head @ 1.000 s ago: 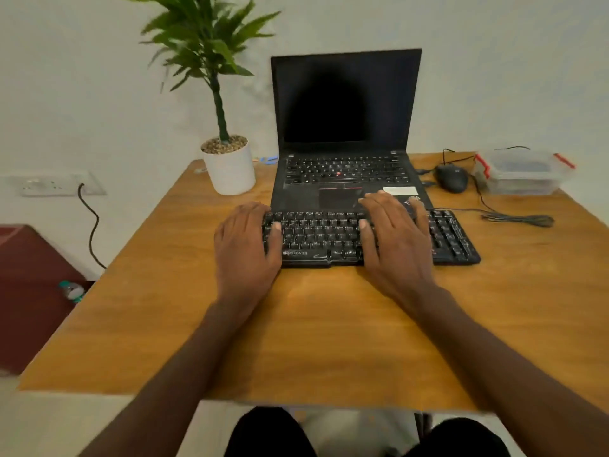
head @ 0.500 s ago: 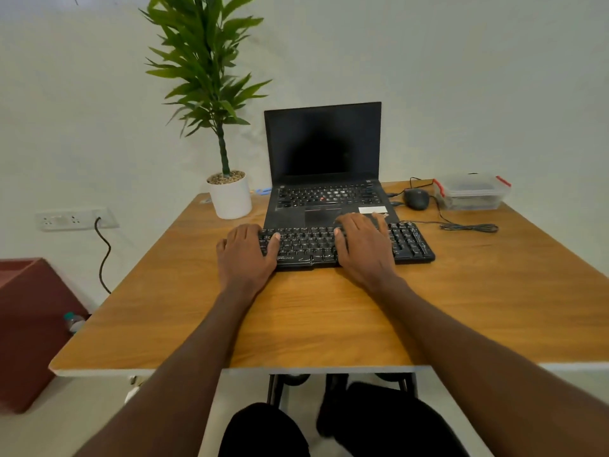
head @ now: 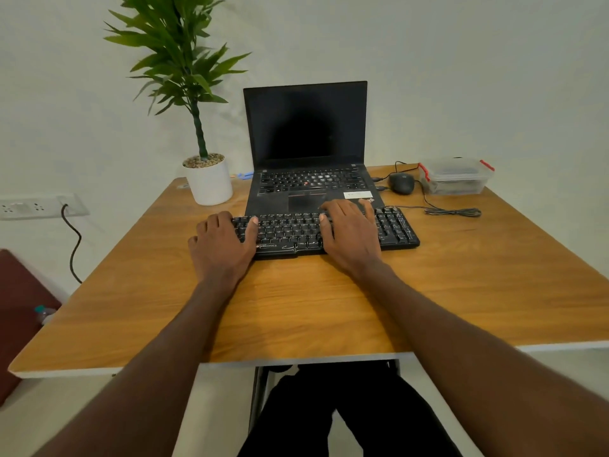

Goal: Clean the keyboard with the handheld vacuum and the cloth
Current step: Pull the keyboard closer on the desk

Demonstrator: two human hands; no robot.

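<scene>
A black external keyboard (head: 290,230) lies on the wooden table (head: 461,275), just in front of an open black laptop (head: 306,143). My left hand (head: 220,245) rests flat on the keyboard's left end, with the thumb on the keys. My right hand (head: 351,232) lies flat over the right-of-middle keys, fingers spread. Neither hand holds anything. No handheld vacuum or cloth is in view.
A potted plant in a white pot (head: 208,179) stands left of the laptop. Right of the laptop are a black mouse (head: 401,183), a bundled cable (head: 454,212) and a clear lidded box with red clips (head: 456,175). A wall socket (head: 33,206) is at the left.
The view has pulled back and tilted up, so the table looks farther away. Both hands stay on the keyboard in about the same places.
</scene>
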